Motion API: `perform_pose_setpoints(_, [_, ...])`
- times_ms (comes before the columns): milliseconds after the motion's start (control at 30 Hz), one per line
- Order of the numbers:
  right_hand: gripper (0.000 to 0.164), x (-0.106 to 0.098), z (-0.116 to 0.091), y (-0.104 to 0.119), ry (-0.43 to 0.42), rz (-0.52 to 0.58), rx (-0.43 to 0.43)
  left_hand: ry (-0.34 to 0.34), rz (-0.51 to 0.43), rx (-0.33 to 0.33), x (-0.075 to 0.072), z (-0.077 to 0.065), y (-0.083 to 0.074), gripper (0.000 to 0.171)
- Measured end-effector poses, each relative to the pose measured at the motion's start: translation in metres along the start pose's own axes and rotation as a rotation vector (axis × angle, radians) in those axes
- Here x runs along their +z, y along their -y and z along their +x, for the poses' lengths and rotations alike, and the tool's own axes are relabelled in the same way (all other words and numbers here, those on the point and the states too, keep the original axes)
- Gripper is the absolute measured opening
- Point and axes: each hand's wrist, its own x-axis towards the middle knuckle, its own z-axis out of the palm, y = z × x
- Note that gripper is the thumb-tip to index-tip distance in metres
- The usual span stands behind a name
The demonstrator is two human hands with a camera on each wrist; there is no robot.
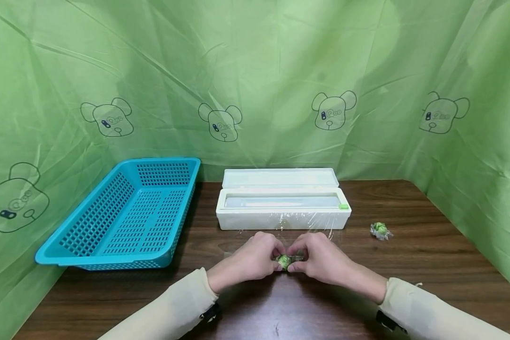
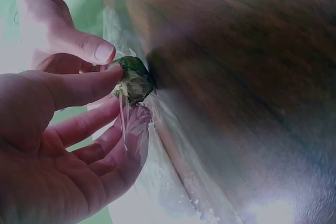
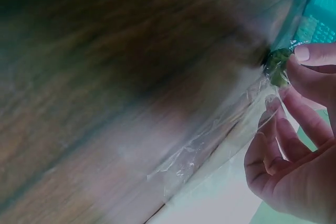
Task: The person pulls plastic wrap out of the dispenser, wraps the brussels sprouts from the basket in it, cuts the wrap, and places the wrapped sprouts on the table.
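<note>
A small green Brussels sprout (image 1: 284,261) lies between both hands at the near middle of the table, with clear cling film (image 2: 165,124) around and beneath it. My left hand (image 1: 255,257) pinches the sprout and its film from the left, thumb on the near side. From the right, my right hand (image 1: 323,259) pinches the film beside the sprout, its fingertips close to the left ones. In the right wrist view, a loose film sheet (image 3: 210,140) stretches away from the sprout (image 3: 278,67). Fingers partly hide the sprout in every view.
Behind the hands stands a white cling film dispenser (image 1: 282,220), its lid raised and film hanging over its front. A film-wrapped sprout (image 1: 380,230) lies to the right. A blue plastic basket (image 1: 170,252) stands at the left. Green sheeting encloses the table's back and sides.
</note>
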Motion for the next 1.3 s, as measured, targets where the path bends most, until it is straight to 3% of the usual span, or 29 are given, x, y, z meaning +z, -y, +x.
perform_pose_setpoints(200, [0.02, 0.001, 0.002, 0.0, 0.003, -0.033, -0.029, 0.021, -0.018, -0.008, -0.004, 0.0, 0.001, 0.022])
perform_pose_setpoints(433, [0.02, -0.001, 0.003, -0.001, 0.014, -0.009, -0.017, -0.023, 0.08, 0.01, -0.011, -0.007, -0.004, 0.035])
perform_pose_setpoints(700, [0.013, -0.002, 0.006, -0.003, 0.054, 0.023, 0.027, -0.07, 0.018, 0.043, -0.006, -0.009, -0.003, 0.02])
perform_pose_setpoints(1000, [0.014, -0.002, 0.008, -0.005, 0.062, 0.054, 0.037, -0.08, 0.007, 0.012, -0.002, 0.0, 0.002, 0.016])
perform_pose_setpoints(1300, [0.027, -0.003, 0.008, 0.0, 0.013, -0.156, -0.029, -0.067, 0.025, -0.004, -0.004, 0.005, 0.004, 0.014])
